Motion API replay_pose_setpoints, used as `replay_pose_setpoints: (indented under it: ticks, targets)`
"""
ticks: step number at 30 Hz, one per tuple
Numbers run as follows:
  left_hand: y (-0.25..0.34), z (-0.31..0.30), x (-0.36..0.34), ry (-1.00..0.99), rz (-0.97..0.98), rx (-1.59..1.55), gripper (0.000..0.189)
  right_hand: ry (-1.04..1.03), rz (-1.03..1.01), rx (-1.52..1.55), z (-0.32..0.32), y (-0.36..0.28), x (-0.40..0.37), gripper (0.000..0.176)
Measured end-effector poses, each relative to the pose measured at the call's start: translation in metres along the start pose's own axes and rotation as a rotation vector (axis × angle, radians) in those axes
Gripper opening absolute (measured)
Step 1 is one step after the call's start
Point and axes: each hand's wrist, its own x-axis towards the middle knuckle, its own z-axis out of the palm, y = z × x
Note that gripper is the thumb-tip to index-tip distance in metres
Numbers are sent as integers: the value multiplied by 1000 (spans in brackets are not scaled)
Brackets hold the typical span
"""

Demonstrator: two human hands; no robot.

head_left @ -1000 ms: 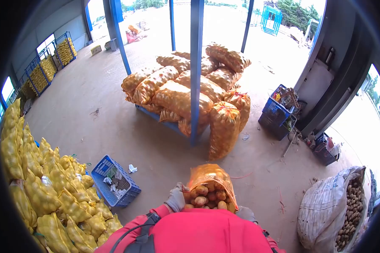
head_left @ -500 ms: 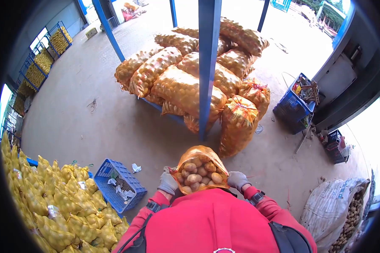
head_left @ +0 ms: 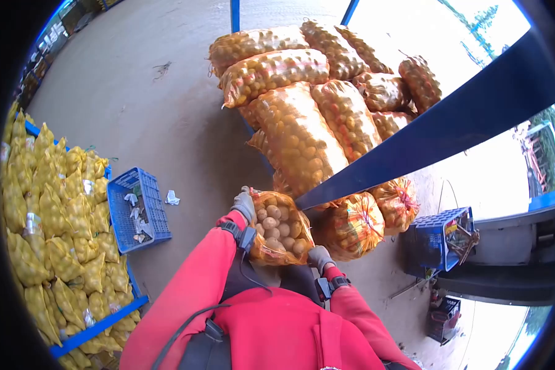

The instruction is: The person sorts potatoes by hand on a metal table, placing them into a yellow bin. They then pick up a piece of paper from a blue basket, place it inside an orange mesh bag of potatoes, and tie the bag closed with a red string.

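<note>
An orange mesh sack (head_left: 262,250) with its mouth wide open shows potatoes (head_left: 279,227) inside. At the upper left of its rim, my gloved left hand (head_left: 244,205) grips the mesh. My gloved right hand (head_left: 319,258) has hold of the rim at the lower right. The sack is in front of my legs, beside a pile of full orange mesh sacks (head_left: 296,135). Two tied sacks stand to the right, the nearer one (head_left: 351,227) close to the open sack.
A blue post (head_left: 425,139) slants from the open sack to the upper right. Left are a blue crate (head_left: 139,213) with scraps and stacked yellow net bags (head_left: 61,246). Right are a blue bin (head_left: 435,237) and a dark crate (head_left: 444,320).
The view has turned and tilted, so the pile looks nearer and the post slants. Both hands still hold the open sack, which now appears further left, closer beside the pile.
</note>
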Motion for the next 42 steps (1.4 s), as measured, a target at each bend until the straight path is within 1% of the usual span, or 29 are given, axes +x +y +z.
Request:
replay_pose_setpoints:
  ticks: [2,3,4,6,8,9,10,11,13,14,15,17,18,19,20,21,23,24,26,28,29,30,31,34,36,37,39,40,42]
  targets:
    - [-10,8,11,-59,-46,-360,33,-14,48,35,-4,14,-4,21]
    - [-13,11,16,-167,-89,-854,29,-19,72,51,-4,21,-6,19]
    - [-21,9,17,-130,3,-726,28,-31,65,162,-5,29,-9,19]
    - [0,-13,-29,-38,159,-451,30,-73,41,384,-1,43,-13,18]
    - [3,-33,-67,125,201,-377,31,-49,-131,265,1,49,-10,17]
    - [1,-48,-87,195,220,-326,32,17,-285,32,2,56,-10,17]
    - [-2,-63,-115,181,85,-437,34,11,-292,117,7,61,-9,22]
    - [-21,-76,-129,222,59,-373,33,4,-289,199,14,66,-6,28]
    - [-88,-110,-156,284,10,-254,33,-187,130,1205,25,70,-4,28]
    - [-175,-119,-145,326,-76,-158,31,-192,231,1388,25,67,-5,28]
    - [-258,-128,-138,360,-166,-67,30,-151,255,1409,22,69,-8,30]
    - [-360,-160,-200,342,-330,-123,36,-23,181,1289,18,68,-12,33]
    - [-372,-179,-240,129,-318,359,40,83,103,1155,18,70,-15,35]
    - [-382,-199,-282,-48,-230,836,44,156,129,1159,14,66,-19,37]
    - [-408,-202,-312,-84,-238,791,44,228,196,1220,11,59,-23,40]
    - [-433,-205,-340,-104,-282,656,43,198,588,1496,-11,26,-35,44]
    - [-486,-207,-382,-20,-551,-350,42,367,507,1417,-7,18,-41,48]
    - [-506,-210,-398,19,-642,-676,42,489,374,1202,8,25,-45,49]
    - [-521,-223,-426,87,-657,-783,42,690,584,1361,37,23,-45,50]
    - [-531,-234,-449,202,-654,-814,43,712,703,1522,56,-8,-59,49]
    - [-536,-239,-459,253,-645,-815,43,659,770,1506,73,-21,-60,46]
    - [-537,-254,-469,315,-642,-817,44,613,823,1507,73,-53,-66,42]
    - [-543,-271,-481,397,-635,-812,44,429,833,1522,82,-63,-60,41]
    - [-583,-296,-490,755,-653,-1057,39,150,760,1385,77,-144,-28,39]
    - [-692,-285,-429,853,-529,-1226,30,18,657,1274,57,-204,6,38]
    - [-688,-294,-413,766,-499,-908,33,-40,599,1214,44,-231,26,38]
    - [-637,-327,-385,670,-457,-217,38,-127,464,1085,19,-287,73,37]
    - [-569,-354,-383,764,-466,-361,39,-165,412,1024,8,-316,96,37]
    - [-514,-376,-338,761,-314,-112,29,-219,294,925,-20,-380,136,36]
